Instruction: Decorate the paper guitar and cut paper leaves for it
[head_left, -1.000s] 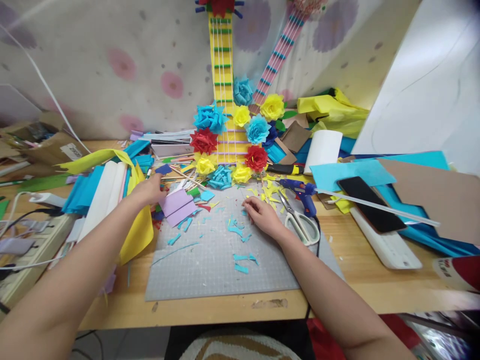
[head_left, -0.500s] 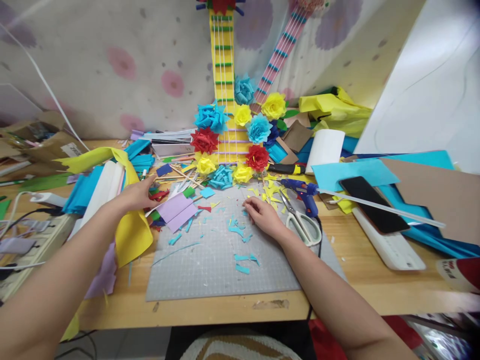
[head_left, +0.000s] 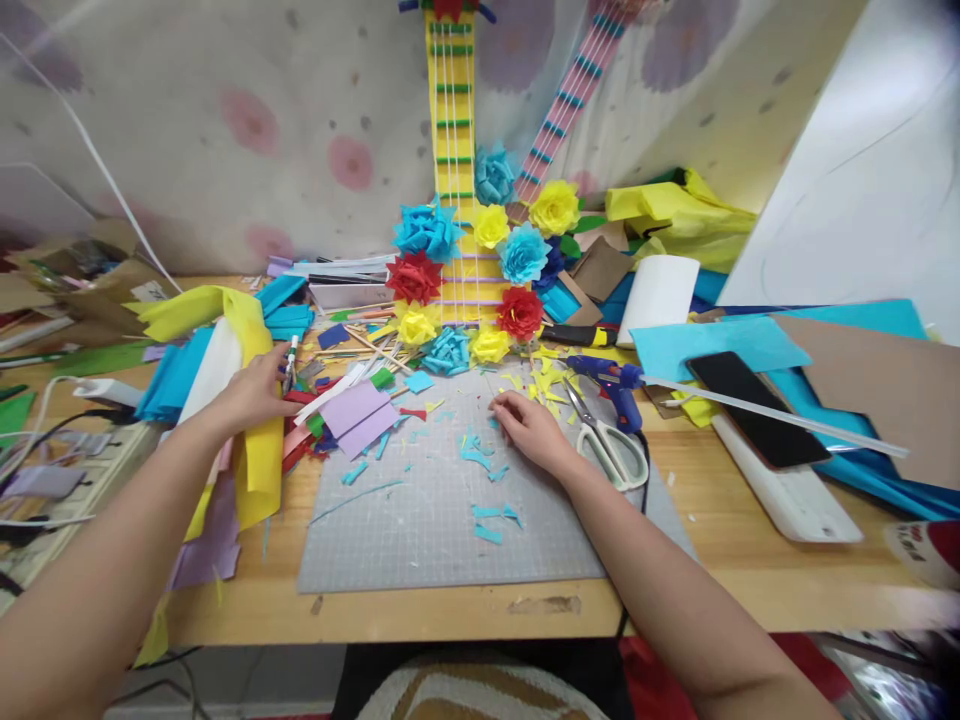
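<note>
Leftward has gone the left hand (head_left: 257, 393) since the earlier frame, away from the purple paper (head_left: 360, 418) and over the yellow crepe paper (head_left: 259, 480) left of the cutting mat (head_left: 420, 550), while the right hand (head_left: 531, 430) stays low over the mat. By this move, red scraps (head_left: 292, 455) at the mat's left edge are better uncovered, so the work seems to be among the loose paper. Left fingers are spread apart, near one pen (head_left: 291, 358); whether they touch the crepe paper, I cannot tell. Right fingers are curled inward, and I cannot tell if they pinch something. Purple paper lies over the mat's far left corner. Counting, I find one pair of scissors (head_left: 592, 422) and one glue gun (head_left: 619, 390) at the mat's right side, and one phone (head_left: 757, 410) farther right; beyond its far edge, one yellow guitar shape (head_left: 454, 130), one pink guitar shape (head_left: 570, 100), four light blue flowers (head_left: 426, 232), four yellow flowers (head_left: 555, 207), two red flowers (head_left: 519, 313) and one dark blue flower (head_left: 553, 262).
</note>
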